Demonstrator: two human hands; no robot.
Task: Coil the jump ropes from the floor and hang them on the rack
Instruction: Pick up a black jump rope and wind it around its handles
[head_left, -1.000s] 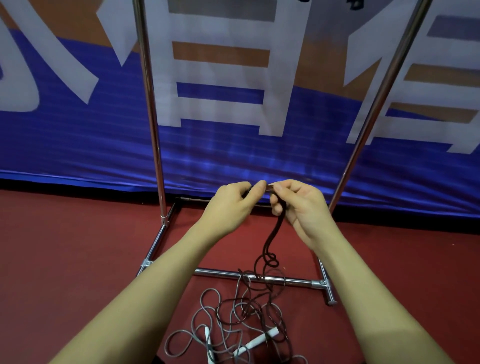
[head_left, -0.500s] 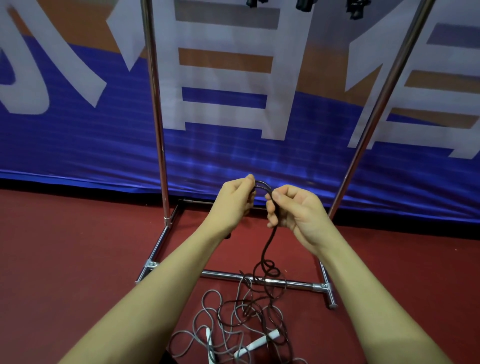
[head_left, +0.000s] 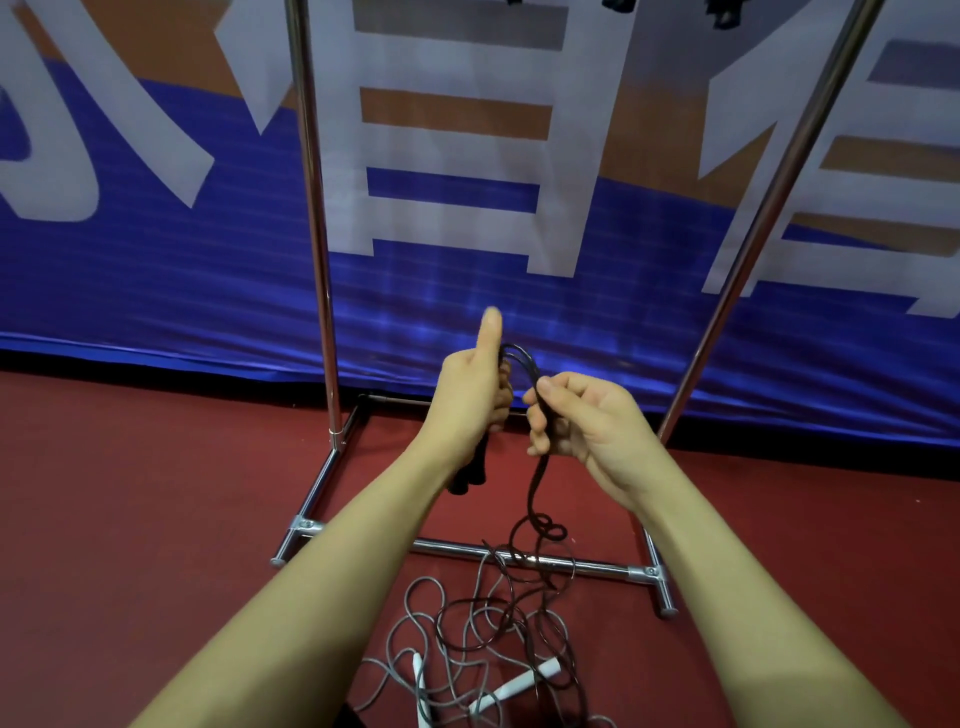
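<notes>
Rack left post (head_left: 317, 249): shiny metal, upright, in front of the blue banner (head_left: 156, 291); its foot joins the base bar (head_left: 519, 555) lying on the red floor (head_left: 130, 493).

Left hand (head_left: 470, 400): fingers curled round the two dark handles (head_left: 470, 475), which poke out below the fist; thumb stuck straight up. A few loops of black rope (head_left: 535, 499) arch over the top of the fist.

Right hand (head_left: 582, 415): thumb and forefinger pinch the black rope just beside the left hand, where the loop comes down; the other fingers are curled in. From the pinch the rope hangs to the floor.

Black rope on the floor: most of it is not yet coiled. It lies in loose rings over the base bar and tangles with the grey rope (head_left: 415, 623).

Grey rope: on the floor, nearest the person, with its white handles (head_left: 514, 685) lying in the muddle. Untouched.

Rack right post (head_left: 769, 208): leaning in the wide view. Dark things (head_left: 719, 13) hang at the top edge, too cut off to name.

Risk, snag: I'd say pulling up more black rope could drag the grey one along, since their loops cross.

Risk, catch on the bar: rings draped over the base bar may hook there and jerk the rope out of the pinch.

Risk, loops slipping: with the thumb raised, the gathered loops sit loosely and could slide off the fist.
</notes>
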